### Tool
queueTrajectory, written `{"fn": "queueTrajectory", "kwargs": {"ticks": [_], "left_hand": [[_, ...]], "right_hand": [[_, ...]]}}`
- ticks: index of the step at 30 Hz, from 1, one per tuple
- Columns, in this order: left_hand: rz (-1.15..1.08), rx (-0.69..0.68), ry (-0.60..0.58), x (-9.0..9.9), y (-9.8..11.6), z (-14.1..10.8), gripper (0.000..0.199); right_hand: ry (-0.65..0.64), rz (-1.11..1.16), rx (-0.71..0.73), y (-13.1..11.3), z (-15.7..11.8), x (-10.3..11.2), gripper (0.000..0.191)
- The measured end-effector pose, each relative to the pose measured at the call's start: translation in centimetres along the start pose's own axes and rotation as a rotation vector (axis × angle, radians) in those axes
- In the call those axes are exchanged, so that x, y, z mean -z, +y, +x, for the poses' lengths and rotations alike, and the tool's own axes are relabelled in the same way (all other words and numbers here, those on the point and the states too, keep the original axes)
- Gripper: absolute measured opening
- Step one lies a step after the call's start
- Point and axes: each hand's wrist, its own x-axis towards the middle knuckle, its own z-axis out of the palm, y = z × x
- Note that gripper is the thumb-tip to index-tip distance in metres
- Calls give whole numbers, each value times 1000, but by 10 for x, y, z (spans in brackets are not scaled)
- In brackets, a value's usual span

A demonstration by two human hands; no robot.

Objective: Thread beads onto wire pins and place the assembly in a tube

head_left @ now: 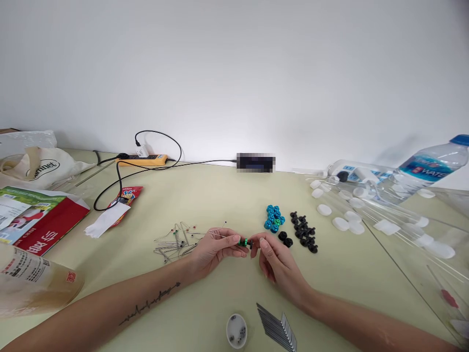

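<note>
My left hand (219, 248) pinches a small green-and-black cylindrical part (242, 242) between thumb and fingers. Thin metal wires (217, 233) stick out to the left above that hand. Facing it, my right hand (276, 259) is closed around a small black flanged piece (250, 244) at the right end of the green part; whether the two are joined I cannot tell. Just beyond my right hand sit a cluster of blue ribbed pieces (271, 217) with a green one among them, two black round pieces (285, 238) and rows of black stemmed pieces (304, 231).
Bent metal wires (176, 244) lie beside my left wrist. Nearer stand a white cup (236, 331) of small metal parts and a row of L-shaped rods (276, 326). Clear tubes with white caps (353, 220) and a water bottle (425, 168) are right; a drink cup (36, 278) is left.
</note>
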Motion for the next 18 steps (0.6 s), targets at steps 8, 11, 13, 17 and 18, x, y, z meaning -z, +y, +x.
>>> {"fn": "queueTrajectory", "kwargs": {"ticks": [8,11,13,17,18], "left_hand": [[-11,8,5,-2,1,-1,22],[-17,10,12,-3,1,0,22],[-17,13,10,-3,2,0,23],[-15,8,-2,-4,3,-1,23],[-18,5,-1,-4,3,-1,22]], "right_hand": [[11,23,-5,-3,-1,-1,35],[13,5,-9,-3,-1,0,37],[12,13,-6,-2,-1,0,37],[9,41,-2,-1,-1,-1,36],[10,42,-2,-1,-1,-1,36]]}}
